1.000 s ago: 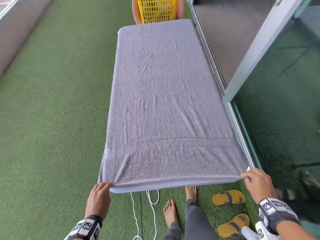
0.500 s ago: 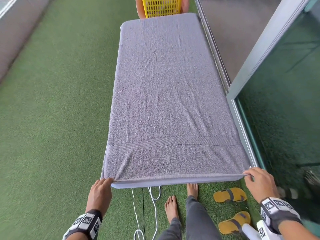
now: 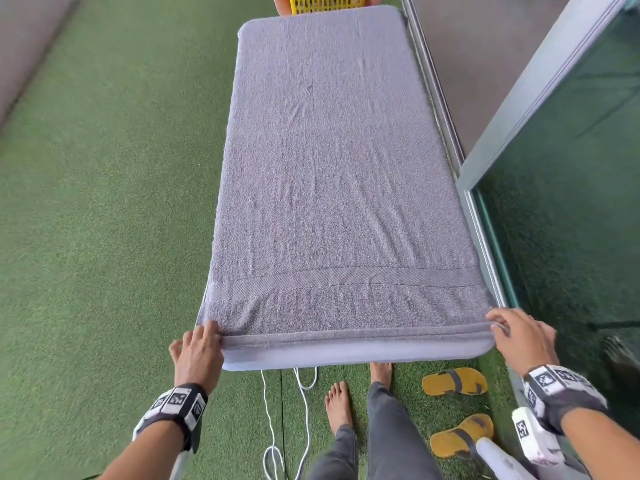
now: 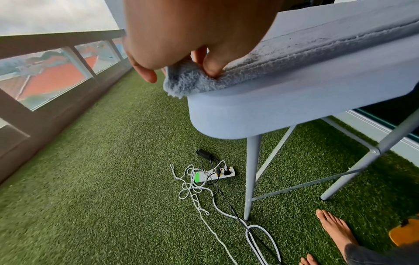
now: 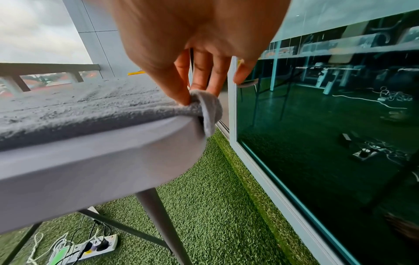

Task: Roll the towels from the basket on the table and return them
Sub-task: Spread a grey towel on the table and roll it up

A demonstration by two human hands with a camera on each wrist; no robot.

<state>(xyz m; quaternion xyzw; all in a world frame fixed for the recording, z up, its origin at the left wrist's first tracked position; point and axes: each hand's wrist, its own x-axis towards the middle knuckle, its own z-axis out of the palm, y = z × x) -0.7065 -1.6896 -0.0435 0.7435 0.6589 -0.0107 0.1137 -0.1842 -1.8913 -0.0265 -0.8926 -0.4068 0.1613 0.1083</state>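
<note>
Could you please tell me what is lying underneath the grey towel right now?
The grey towel covers the table; only its near edge and legs show. The tabletop itself is hidden.

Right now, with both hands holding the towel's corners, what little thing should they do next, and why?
Probably turn the near hem over once more, away from the body. The towel lies flat along the table, and the left hand and right hand pinch its two near corners, where a thin first fold shows. Rolling both ends together should keep the roll straight.

Grey towel (image 3: 339, 174) flat over table (image 3: 346, 356); yellow basket (image 3: 327, 1) beyond.
</note>
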